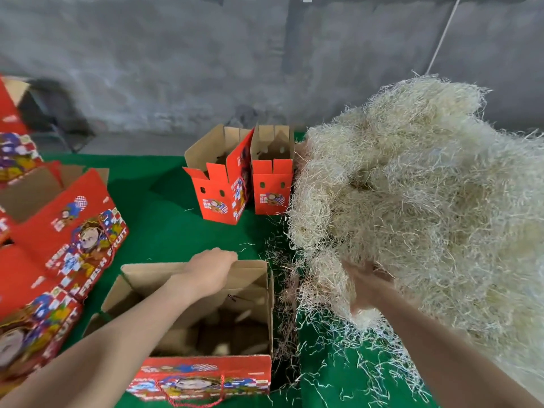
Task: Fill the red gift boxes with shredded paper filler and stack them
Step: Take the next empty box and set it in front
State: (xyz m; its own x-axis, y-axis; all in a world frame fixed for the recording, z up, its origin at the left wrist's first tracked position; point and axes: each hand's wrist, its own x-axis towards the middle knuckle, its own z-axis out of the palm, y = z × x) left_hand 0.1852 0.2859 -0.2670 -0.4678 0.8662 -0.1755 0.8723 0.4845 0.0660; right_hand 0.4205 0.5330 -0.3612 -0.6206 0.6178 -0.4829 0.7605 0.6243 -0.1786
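The far wall of the near red box point(206, 375) is gripped by curled fingers of the left hand point(210, 267). The right hand point(365, 282) is buried in shredded paper point(426, 187); its finger state cannot be told.

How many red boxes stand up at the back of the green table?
2: one open red cardboard box, and a second red box just right of it, against the pale shredded-paper heap. Others may hide behind that heap.

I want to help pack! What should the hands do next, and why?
Probably pull a clump of shredded paper into the open box: the right hand is deep in the pile, the left hand grips the box's far edge, and little filler lies inside.
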